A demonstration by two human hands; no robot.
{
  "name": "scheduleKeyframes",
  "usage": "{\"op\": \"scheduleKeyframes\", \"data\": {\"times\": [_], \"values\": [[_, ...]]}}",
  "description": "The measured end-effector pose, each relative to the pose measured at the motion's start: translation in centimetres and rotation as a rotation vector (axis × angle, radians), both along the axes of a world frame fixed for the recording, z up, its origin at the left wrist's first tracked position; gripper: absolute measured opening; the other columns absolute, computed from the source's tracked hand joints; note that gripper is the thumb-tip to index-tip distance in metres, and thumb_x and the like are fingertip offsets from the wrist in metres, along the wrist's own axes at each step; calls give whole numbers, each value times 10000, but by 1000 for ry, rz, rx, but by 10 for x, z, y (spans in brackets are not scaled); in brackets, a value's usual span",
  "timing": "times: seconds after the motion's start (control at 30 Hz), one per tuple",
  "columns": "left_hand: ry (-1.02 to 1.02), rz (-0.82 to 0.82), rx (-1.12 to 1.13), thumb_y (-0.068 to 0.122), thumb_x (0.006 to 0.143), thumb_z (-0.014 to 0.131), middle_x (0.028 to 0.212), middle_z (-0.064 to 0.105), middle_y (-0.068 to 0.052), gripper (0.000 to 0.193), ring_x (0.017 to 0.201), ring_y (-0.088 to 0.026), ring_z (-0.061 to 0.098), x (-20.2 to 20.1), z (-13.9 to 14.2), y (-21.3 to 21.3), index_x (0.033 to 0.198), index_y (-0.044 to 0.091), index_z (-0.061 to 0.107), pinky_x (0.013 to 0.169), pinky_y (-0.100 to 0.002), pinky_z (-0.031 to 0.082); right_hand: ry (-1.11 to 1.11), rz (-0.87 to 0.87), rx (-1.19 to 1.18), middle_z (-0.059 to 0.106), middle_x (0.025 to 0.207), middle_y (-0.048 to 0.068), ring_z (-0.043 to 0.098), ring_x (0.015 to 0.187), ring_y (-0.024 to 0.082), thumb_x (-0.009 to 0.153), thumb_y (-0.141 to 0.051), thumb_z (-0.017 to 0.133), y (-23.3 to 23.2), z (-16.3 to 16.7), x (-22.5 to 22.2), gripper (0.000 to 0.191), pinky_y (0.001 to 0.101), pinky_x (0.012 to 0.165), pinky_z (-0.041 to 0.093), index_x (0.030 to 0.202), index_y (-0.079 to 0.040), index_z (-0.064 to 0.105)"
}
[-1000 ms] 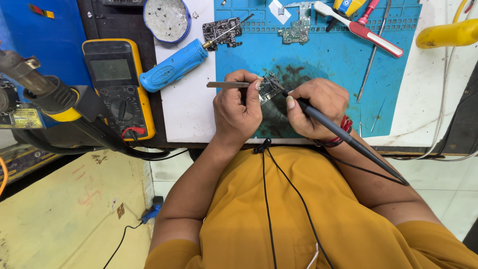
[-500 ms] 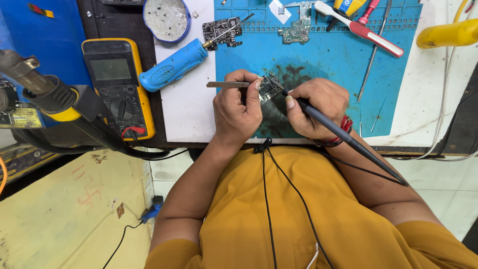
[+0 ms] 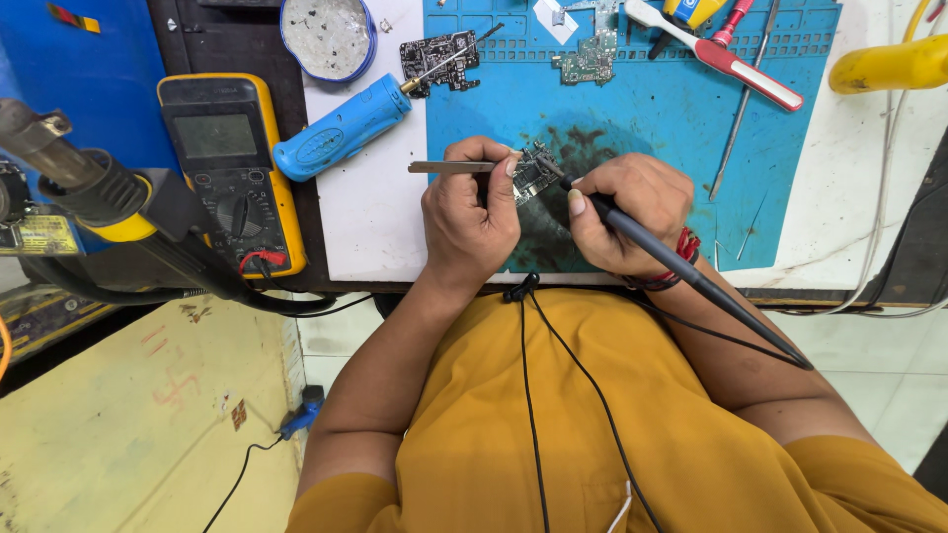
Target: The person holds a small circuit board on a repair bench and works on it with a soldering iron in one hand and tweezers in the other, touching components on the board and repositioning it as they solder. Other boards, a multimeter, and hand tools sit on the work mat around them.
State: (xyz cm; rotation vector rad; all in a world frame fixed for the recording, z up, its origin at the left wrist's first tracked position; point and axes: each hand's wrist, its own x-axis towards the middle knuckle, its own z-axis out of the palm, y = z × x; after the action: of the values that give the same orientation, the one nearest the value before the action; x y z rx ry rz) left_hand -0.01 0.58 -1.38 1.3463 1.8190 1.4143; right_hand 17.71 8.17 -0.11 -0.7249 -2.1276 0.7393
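A blue screwdriver, a yellow meter and a round tin lie nearby on the tabletop. The left hand pinches tweezers, lying sideways. The right hand grips a black soldering pen, tip up-left on the small circuit board over the blue mat.

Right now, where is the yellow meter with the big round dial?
In the head view, the yellow multimeter lies at the left of the bench, just left of the blue-handled screwdriver and well left of the left hand.
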Motion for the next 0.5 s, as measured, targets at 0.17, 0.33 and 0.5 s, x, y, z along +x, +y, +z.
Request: {"op": "scheduleKeyframes", "data": {"times": [0.17,0.33,0.5], "values": [[1,0,-17,80,1063,651,851,701,-54,122,695,-127,694,0,1,-1,1129,37,557,631,-268,547,6,-6,1,665,791,110,644,671,282,892,-13,731,0,-1,0,106,366,626,491,927,-32,632],[5,-4,-18,76,1060,655,845,696,-58,124,689,-132,688,0,1,0,1125,34,559,621,-270,536,11,-7,7,671,806,109,653,688,282,911,-19,730,-1,-1,1,105,340,595,496,939,-34,630],[6,-5,1,80,1067,649,875,700,-61,125,720,-135,705,0,1,0,1133,35,553,645,-270,555,8,-14,13,668,790,109,642,665,277,900,-25,739,0,-1,0,106,363,623,489,935,-32,640]]}}
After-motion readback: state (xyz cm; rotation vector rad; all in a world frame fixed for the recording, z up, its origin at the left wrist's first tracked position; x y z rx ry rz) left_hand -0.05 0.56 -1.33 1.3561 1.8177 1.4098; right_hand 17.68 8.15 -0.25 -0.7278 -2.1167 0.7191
